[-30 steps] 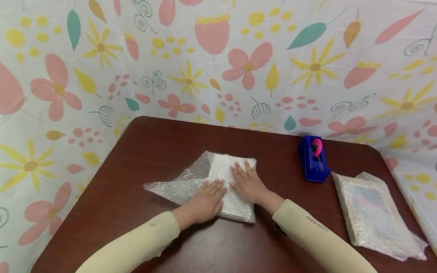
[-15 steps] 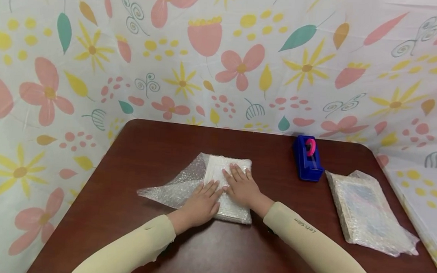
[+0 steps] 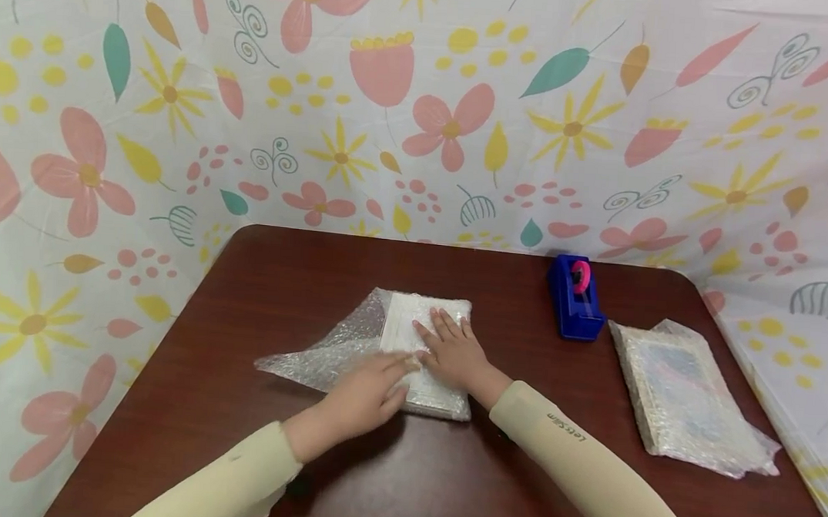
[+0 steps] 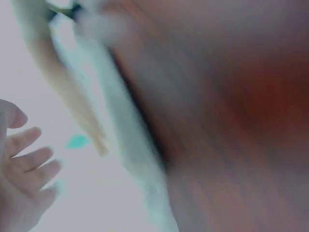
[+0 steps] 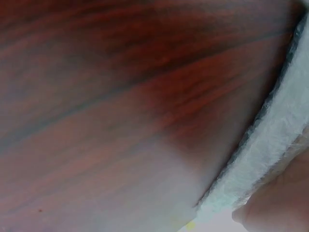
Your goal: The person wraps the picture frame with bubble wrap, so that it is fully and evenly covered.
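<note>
A flat white rectangular object [image 3: 401, 318], framed like a picture frame, lies on the table in bubble wrap. The loose, pointed end of the bubble wrap [image 3: 326, 356] spreads out to its left. My right hand [image 3: 454, 357] rests flat on the upper right of the package, fingers straight and spread. My left hand [image 3: 365, 391] is over the package's lower left edge, its fingertips close to the right thumb. In the blurred left wrist view the left hand [image 4: 24, 179] shows spread fingers and nothing held. The right wrist view catches the package's wrapped side edge [image 5: 260, 140].
A blue tape dispenser [image 3: 575, 300] with a pink roll core stands at the back right. Nearer the right edge lies another bubble-wrapped flat package [image 3: 688, 398] with a picture showing through. Behind the brown table [image 3: 281, 276] hangs a flower-patterned cloth [image 3: 367, 71].
The left hand has lifted from its flat press on the wrap and turned slightly. My right hand slid a little left and stays flat. The view has shifted slightly right.
</note>
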Motion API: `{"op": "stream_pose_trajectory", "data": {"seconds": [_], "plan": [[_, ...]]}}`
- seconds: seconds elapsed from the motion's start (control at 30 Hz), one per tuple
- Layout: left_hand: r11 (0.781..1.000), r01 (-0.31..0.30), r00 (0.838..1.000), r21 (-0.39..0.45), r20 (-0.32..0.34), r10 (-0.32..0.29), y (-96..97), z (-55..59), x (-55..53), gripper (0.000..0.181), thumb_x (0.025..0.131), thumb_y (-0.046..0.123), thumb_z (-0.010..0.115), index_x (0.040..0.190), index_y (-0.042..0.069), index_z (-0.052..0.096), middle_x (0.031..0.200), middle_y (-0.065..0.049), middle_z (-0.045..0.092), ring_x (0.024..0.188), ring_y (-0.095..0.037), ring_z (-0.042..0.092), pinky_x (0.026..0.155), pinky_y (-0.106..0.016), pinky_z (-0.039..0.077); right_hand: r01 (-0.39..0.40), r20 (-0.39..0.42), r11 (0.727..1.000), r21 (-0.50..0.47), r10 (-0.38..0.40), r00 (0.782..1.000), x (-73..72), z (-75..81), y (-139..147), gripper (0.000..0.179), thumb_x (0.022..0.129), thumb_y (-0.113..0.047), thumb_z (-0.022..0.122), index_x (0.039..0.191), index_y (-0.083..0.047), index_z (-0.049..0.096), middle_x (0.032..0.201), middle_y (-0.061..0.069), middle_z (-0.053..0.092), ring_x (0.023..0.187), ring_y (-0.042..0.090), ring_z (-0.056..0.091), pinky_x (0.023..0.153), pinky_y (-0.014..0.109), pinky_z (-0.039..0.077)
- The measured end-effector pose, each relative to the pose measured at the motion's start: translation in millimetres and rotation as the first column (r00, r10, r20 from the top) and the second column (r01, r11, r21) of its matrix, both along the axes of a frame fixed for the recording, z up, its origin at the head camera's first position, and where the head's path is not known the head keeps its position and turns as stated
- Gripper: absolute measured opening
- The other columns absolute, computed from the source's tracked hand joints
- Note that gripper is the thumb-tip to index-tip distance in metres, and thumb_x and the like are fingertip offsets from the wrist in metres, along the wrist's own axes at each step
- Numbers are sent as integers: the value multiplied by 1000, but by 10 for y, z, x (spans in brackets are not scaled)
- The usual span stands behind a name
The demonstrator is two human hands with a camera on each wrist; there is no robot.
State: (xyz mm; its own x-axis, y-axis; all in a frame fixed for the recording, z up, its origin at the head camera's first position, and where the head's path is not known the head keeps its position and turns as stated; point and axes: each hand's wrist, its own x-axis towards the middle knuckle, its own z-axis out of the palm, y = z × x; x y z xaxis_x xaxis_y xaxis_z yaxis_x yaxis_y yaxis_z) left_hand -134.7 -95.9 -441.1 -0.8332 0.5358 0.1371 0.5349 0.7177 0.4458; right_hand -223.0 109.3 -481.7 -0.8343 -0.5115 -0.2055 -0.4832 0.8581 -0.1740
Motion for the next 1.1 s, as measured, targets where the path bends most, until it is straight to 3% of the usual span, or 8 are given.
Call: {"op": "stream_pose_trajectory", "data": {"seconds": [0.07,0.1,0.27,0.4,0.57,0.87,1.0,1.1], "plan": [[988,5,978,156,207,-38,-83,91,134,37,103,20,55,133,0,65,135,-19,69,125,-36,67,109,-51,52,5,5,1000,0,-5,1000,0,5,-9,61,110,-46,37,164,-22,26,173,18,12,163,35,8,130,63,7],[966,-33,938,256,341,-59,-139,117,183,39,104,20,54,134,-3,63,133,-22,69,123,-39,67,107,-50,54,7,4,1000,-5,-7,1000,-4,2,-13,60,110,-45,38,164,-22,27,173,18,12,163,35,8,130,63,8],[768,-460,575,446,808,-124,-483,37,311,53,107,27,48,143,-12,51,136,-32,63,122,-42,67,104,-49,56,7,10,1000,-21,-6,1000,-10,-9,-15,60,109,-44,39,163,-21,28,173,19,12,163,36,8,130,63,8],[710,-609,424,355,902,-88,-658,-128,391,60,106,31,48,147,-13,43,137,-31,63,115,-31,72,95,-45,61,4,38,999,-43,-3,999,-4,-17,2,61,110,-44,39,164,-21,26,173,19,9,163,37,6,130,63,5],[619,-713,343,328,934,-99,-722,-287,419,66,107,30,49,152,-15,29,137,-32,62,114,-28,73,95,-45,62,1,43,999,-45,1,999,-14,-61,15,62,110,-48,35,165,-25,21,174,15,5,163,34,2,131,61,2],[494,-790,351,363,929,-120,-584,-399,241,33,104,22,57,123,-5,55,99,-3,77,93,-12,74,83,-26,62,-9,8,999,-35,9,1000,-48,-71,0,61,110,-48,35,165,-24,22,174,16,8,163,34,5,131,61,5],[499,-802,353,328,934,-47,-508,-425,95,26,103,21,56,115,-1,58,71,6,65,69,-6,67,67,-21,59,-7,12,1000,-22,7,1000,-55,-35,-5,62,110,-48,34,165,-24,22,174,16,7,163,34,4,131,62,4],[585,-765,379,270,923,70,-440,-401,16,33,105,29,50,107,-2,58,61,5,55,55,-7,57,55,-19,52,-3,25,1000,-22,3,1000,-48,-24,1,61,110,-48,34,165,-24,21,174,16,6,163,34,4,131,61,3]]}}
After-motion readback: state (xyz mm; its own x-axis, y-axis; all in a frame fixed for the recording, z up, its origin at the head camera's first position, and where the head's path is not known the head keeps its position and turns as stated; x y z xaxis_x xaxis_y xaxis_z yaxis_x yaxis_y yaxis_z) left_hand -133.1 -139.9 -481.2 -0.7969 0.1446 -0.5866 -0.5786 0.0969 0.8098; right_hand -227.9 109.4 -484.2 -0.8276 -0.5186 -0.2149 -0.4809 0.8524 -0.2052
